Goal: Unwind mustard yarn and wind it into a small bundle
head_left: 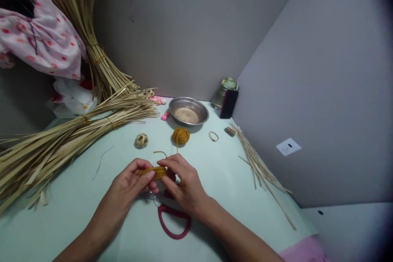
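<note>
Grey corner walls (190, 28), pale green table (215, 172), dim light

no readable txt, labels or nos. anywhere; white wall tag (288, 146) mark too small to read.

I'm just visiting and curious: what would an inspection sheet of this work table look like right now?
Surface: pale green table, in a corner of grey walls.
Job's things: yellow wound ring held between both hands; yellow thread ball behind it, a strand trailing toward the hands.
Clutter: straw bundles, metal bowl, small woven ball, thin ring, red-handled scissors, loose strips, pink beads, jar, dark phone.
Hands: left hand and right hand both pinch the ring.
Cables: nothing seen.
Surroundings: spotted pink cloth at upper left.
</note>
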Motion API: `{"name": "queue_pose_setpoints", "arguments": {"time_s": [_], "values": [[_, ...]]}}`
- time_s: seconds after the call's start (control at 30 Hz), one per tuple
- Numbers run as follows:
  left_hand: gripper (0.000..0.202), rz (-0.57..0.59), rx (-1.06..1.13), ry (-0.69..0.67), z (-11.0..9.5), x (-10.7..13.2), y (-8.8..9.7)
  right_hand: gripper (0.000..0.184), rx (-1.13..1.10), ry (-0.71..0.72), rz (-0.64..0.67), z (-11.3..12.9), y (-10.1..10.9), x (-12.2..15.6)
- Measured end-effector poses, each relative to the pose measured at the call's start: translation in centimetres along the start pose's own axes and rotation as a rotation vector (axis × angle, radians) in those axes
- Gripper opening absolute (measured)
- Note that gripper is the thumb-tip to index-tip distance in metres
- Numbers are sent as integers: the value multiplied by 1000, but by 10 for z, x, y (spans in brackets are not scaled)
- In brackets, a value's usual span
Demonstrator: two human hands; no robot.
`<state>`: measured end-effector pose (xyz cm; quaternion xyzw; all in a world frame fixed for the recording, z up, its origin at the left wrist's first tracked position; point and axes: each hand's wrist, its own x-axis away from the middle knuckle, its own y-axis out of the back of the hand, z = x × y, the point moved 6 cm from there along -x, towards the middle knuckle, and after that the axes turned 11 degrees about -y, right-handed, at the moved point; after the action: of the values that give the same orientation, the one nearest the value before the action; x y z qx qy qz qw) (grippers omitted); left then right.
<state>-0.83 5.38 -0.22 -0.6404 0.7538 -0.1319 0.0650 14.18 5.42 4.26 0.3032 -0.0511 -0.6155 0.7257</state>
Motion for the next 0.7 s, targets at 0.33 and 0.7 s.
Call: {"name": "queue_pose_setpoints", "arguments": {"time_s": [0.33,0.7], "values": [[24,-157,25,-33,-12,-1,11,10,-66,-233,68,-8,12,-12],[27,-200,-94,-127,-12,-7,23,9,-268,-395,67,-16,3,-9]]}}
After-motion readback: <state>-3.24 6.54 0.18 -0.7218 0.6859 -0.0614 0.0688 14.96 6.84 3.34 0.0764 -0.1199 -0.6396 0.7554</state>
